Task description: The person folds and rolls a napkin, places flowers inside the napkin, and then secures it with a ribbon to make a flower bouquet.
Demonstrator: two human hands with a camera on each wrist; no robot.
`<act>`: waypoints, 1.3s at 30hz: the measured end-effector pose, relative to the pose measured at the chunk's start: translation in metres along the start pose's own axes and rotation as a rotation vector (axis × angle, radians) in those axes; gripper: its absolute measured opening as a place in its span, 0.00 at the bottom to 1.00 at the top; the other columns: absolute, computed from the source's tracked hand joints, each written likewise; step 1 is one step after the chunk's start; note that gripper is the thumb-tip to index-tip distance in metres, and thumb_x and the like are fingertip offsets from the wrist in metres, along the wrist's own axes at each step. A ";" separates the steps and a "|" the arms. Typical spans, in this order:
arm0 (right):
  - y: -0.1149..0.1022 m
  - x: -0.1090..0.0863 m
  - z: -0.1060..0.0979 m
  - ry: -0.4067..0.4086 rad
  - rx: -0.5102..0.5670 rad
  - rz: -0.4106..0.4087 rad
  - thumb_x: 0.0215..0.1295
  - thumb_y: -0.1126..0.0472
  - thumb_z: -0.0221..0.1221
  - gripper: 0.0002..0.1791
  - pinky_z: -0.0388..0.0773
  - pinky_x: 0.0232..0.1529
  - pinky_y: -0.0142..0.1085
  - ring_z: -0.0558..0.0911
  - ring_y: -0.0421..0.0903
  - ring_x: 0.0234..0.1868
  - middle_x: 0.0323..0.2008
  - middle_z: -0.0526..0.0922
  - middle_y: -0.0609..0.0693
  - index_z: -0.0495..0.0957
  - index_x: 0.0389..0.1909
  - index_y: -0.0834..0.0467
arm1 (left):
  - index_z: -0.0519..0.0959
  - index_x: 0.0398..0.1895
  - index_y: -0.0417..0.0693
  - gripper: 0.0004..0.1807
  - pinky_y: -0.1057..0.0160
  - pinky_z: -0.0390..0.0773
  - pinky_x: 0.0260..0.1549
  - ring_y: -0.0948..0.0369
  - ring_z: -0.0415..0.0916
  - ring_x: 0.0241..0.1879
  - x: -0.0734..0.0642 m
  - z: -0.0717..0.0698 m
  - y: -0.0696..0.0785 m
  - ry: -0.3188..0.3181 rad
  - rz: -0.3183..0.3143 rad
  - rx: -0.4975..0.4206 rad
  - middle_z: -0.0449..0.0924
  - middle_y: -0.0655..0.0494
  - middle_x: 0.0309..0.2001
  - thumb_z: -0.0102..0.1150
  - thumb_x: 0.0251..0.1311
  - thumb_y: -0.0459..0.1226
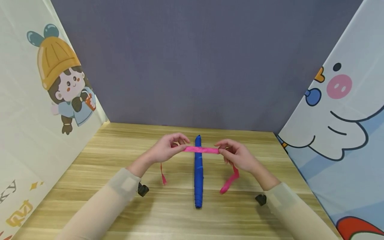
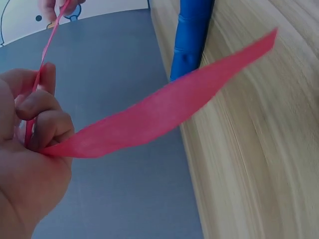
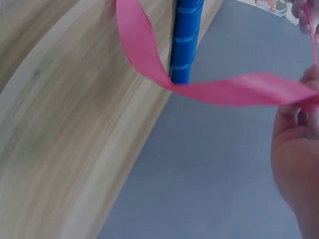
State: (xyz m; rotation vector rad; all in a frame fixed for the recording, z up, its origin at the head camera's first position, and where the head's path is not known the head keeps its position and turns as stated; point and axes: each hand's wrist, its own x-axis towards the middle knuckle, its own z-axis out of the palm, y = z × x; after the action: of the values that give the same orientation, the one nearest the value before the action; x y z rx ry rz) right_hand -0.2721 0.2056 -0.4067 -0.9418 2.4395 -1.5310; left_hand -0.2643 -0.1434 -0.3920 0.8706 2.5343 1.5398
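A pink ribbon [image 1: 207, 150] is stretched taut between both hands. My left hand [image 1: 168, 147] pinches it at one side, and a short loose end [image 2: 144, 119] hangs from the palm. On the other side my right hand [image 1: 237, 154] pinches the ribbon, with a longer tail [image 3: 144, 45] curling down toward the table. Below the ribbon, a long slim rod wrapped in blue material [image 1: 198, 180] lies lengthwise on the table. In the head view the taut stretch crosses over the rod near its far end. Spiral wrap edges show on the rod in the right wrist view.
The wood-grain table [image 1: 120, 206] ends at a grey back panel [image 1: 192, 66]. Cartoon-printed panels stand at the left [image 1: 24, 100] and right [image 1: 360, 140]. Small black devices [image 1: 143, 190] sit at both wrists, below the light sleeves [image 1: 99, 203].
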 end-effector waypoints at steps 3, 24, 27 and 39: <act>0.001 -0.002 -0.004 -0.035 -0.010 -0.001 0.85 0.66 0.56 0.12 0.76 0.16 0.40 0.76 0.52 0.18 0.25 0.82 0.60 0.85 0.59 0.60 | 0.88 0.52 0.46 0.08 0.67 0.75 0.31 0.59 0.77 0.32 0.000 -0.001 0.000 -0.030 0.021 0.012 0.88 0.46 0.47 0.59 0.80 0.32; 0.020 0.004 -0.017 -0.098 -0.106 0.134 0.86 0.64 0.53 0.16 0.75 0.21 0.36 0.76 0.45 0.21 0.32 0.84 0.63 0.89 0.59 0.55 | 0.93 0.48 0.51 0.18 0.66 0.71 0.31 0.62 0.67 0.28 0.006 -0.006 -0.016 -0.083 0.001 0.155 0.90 0.52 0.51 0.54 0.74 0.26; 0.025 0.008 -0.020 -0.084 -0.118 0.138 0.85 0.65 0.53 0.16 0.75 0.22 0.35 0.76 0.46 0.23 0.33 0.86 0.58 0.89 0.59 0.55 | 0.93 0.48 0.49 0.18 0.66 0.70 0.30 0.62 0.65 0.27 0.011 -0.008 -0.022 -0.090 -0.023 0.161 0.89 0.51 0.51 0.54 0.74 0.27; 0.060 0.039 -0.031 -0.048 -0.143 0.191 0.85 0.64 0.53 0.17 0.79 0.32 0.35 0.83 0.60 0.40 0.49 0.90 0.63 0.89 0.59 0.58 | 0.92 0.50 0.47 0.16 0.65 0.62 0.24 0.65 0.56 0.18 0.047 -0.013 -0.053 -0.122 -0.098 0.192 0.70 0.61 0.22 0.54 0.75 0.31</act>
State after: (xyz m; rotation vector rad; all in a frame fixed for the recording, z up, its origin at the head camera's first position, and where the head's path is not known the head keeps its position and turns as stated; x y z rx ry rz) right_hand -0.3424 0.2260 -0.4340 -0.7312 2.5473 -1.2731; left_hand -0.3307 -0.1491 -0.4187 0.8171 2.6243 1.1936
